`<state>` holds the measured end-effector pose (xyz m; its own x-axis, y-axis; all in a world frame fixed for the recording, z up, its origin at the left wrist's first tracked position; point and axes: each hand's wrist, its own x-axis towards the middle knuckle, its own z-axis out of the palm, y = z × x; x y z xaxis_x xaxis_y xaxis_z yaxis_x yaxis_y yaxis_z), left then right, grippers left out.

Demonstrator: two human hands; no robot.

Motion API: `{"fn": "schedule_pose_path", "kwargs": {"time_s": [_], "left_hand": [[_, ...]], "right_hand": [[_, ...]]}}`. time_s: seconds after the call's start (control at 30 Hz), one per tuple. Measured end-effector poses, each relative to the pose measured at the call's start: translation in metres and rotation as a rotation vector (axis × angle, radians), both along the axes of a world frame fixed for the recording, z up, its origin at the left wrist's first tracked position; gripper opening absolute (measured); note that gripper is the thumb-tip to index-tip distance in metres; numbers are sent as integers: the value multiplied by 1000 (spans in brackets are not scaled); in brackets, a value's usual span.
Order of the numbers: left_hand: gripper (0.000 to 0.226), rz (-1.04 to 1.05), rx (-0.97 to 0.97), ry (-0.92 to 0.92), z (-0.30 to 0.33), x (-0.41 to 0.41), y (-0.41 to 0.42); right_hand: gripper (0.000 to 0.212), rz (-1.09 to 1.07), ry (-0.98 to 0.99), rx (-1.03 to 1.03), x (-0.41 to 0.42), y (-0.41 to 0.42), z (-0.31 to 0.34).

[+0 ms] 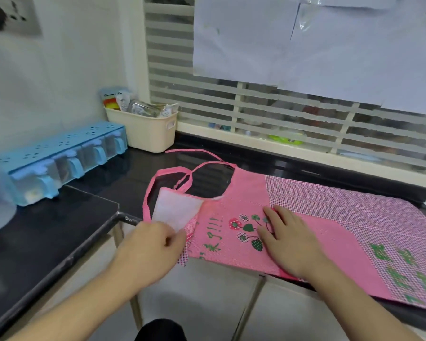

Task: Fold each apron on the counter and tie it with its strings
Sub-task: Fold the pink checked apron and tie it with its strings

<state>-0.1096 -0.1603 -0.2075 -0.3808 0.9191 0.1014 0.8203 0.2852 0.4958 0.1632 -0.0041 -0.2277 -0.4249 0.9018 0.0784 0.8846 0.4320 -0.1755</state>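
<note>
On the black counter (123,193), we are observing the left hand (153,244) pinching the pink apron (317,217) bib corner, the right hand (288,239) pressing flat, fingers straight.

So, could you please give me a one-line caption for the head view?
Left hand pinches the pink apron bib's folded-over corner while the right hand presses it flat on the black counter.

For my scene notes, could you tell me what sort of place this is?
Most likely a home kitchen: a dark counter holding a blue spice rack, a cream basket of sachets, and a louvred window behind.
</note>
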Motion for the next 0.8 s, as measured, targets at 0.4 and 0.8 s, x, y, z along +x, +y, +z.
{"fn": "schedule_pose_path", "kwargs": {"time_s": [0.4,0.8], "left_hand": [[40,110,210,-1886,-34,-3,-15],[60,-106,143,-1919,-18,0,-24]], "right_hand": [[70,13,-12,0,2,0,2],[64,25,-5,12,4,-4,2]]}}
